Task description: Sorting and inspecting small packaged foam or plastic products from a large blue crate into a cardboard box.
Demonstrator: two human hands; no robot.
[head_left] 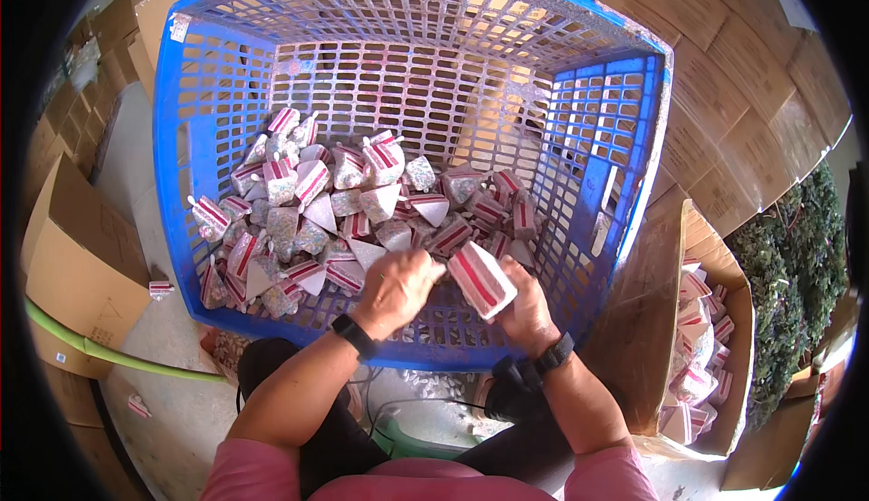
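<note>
My right hand (529, 309) grips a foam cake slice (482, 280), wedge-shaped and white with a red stripe, over the near edge of a blue plastic crate (201, 94). Just left of the slice, my left hand (398, 291) is slightly smeared by motion. Its fingers are drawn together in a pinch, and whatever is between them cannot be made out. Below and beyond both hands, a heap of similar cake slices (312, 180) covers the left and middle of the crate floor. Many of these have a speckled, glittery coating.
At the right stands an open cardboard box (654, 338) holding more cake slices (695, 356). Behind it are dark green artificial branches (787, 275) and stacked cartons (715, 76). A carton (86, 261) and a green hose-like strip (118, 353) lie at the left. One loose slice (138, 405) rests on the floor.
</note>
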